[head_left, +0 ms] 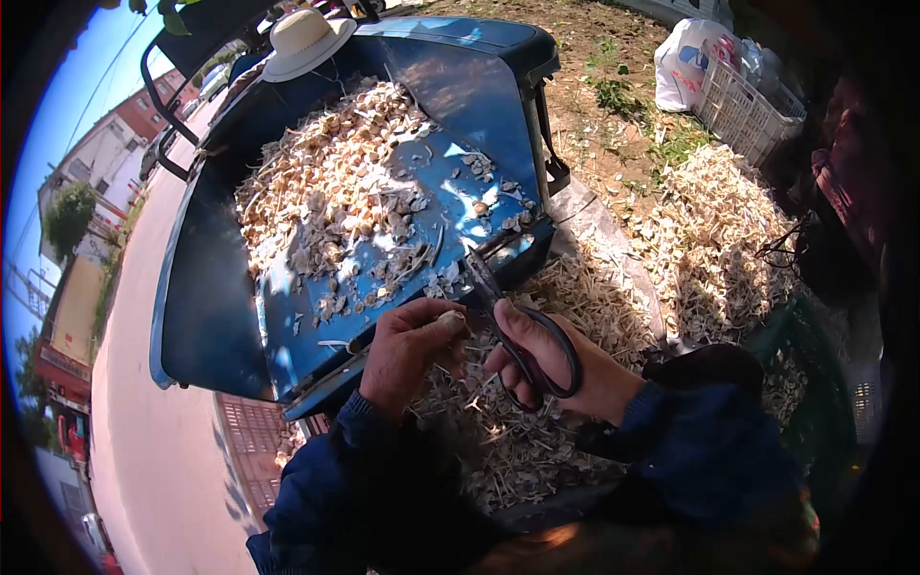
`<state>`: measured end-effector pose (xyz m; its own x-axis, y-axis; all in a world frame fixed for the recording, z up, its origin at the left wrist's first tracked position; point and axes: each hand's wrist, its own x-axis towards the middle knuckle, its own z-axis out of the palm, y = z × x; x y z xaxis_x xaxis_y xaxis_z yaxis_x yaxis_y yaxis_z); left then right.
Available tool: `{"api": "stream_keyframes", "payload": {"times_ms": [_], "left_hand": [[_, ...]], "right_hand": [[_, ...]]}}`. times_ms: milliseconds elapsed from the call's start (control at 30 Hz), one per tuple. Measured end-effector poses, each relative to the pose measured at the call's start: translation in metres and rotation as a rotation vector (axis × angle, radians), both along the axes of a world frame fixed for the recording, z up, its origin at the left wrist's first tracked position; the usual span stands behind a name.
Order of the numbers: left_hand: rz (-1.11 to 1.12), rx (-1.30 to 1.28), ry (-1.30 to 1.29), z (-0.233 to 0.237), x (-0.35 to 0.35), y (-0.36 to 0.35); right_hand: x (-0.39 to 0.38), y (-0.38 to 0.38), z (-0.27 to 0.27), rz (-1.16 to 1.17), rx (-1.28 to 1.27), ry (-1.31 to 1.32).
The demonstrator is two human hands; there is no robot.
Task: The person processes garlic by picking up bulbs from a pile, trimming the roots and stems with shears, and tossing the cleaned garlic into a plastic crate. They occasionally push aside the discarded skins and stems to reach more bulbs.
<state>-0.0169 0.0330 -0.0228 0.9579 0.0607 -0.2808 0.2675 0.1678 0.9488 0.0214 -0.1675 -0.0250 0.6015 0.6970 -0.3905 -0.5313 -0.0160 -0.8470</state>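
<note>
Black-handled scissors [530, 359] are gripped in my right hand [565, 364], with the blades pointing up and left over the edge of the blue cart bed [216, 316]. My left hand [412, 350] is closed just left of the scissors, thumb and fingers pinched round a small pale piece [452, 321] that looks like a garlic bulb. Beyond both hands, a pile of pale bulbs [331, 172] lies in the cart bed, with loose bits and peelings scattered on its near part.
A straw hat [307, 43] rests on the cart's far edge. Cut stalks [714, 240] are heaped on the ground at right, near a white crate [743, 110] and a plastic bag [685, 62]. A pink crate [251, 446] stands below the cart; a road [144, 383] runs along the left.
</note>
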Motion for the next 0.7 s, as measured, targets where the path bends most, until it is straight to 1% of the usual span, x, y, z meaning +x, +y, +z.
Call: {"api": "stream_keyframes", "payload": {"times_ms": [67, 133, 200, 267, 300, 367, 400, 467, 500, 533, 600, 667, 700], "left_hand": [[0.208, -0.197, -0.034, -0.020, 0.014, 0.047], [0.571, -0.337, -0.040, -0.037, 0.026, 0.107], [0.718, -0.027, -0.056, -0.057, 0.038, 0.176], [0.706, 0.321, -0.128, -0.066, 0.043, 0.224], [0.707, 0.326, -0.115, -0.068, 0.049, 0.228], [0.591, 0.792, -0.066, -0.073, 0.062, 0.232], [0.589, 0.788, -0.062, -0.084, 0.071, 0.238], [0.388, 1.305, -0.093, -0.113, 0.087, 0.252], [0.318, 1.533, -0.041, -0.108, 0.086, 0.241], [0.313, 1.530, -0.042, -0.114, 0.087, 0.244], [0.287, 1.641, -0.140, -0.123, 0.089, 0.251], [0.247, 1.617, -0.179, -0.122, 0.085, 0.259], [0.274, 1.307, -0.030, -0.102, 0.078, 0.243]], "right_hand": [[0.006, -0.007, 0.001, 0.012, -0.023, 0.020], [0.011, -0.014, 0.002, 0.026, -0.174, -0.115], [0.011, -0.019, 0.004, 0.022, -0.167, -0.121], [0.012, -0.021, 0.002, -0.010, -0.198, -0.170], [0.015, -0.023, 0.002, -0.009, -0.241, -0.200], [0.018, -0.022, 0.002, -0.016, -0.249, -0.193], [0.019, -0.022, 0.002, -0.029, -0.255, -0.194], [0.022, -0.020, 0.006, -0.035, -0.268, -0.178], [0.023, -0.018, 0.007, -0.042, -0.275, -0.163], [0.023, -0.017, 0.007, -0.045, -0.278, -0.160], [0.023, -0.017, 0.008, -0.024, -0.244, -0.181], [0.023, -0.018, 0.009, -0.016, -0.241, -0.186], [0.023, -0.018, 0.009, -0.006, -0.239, -0.190]]}}
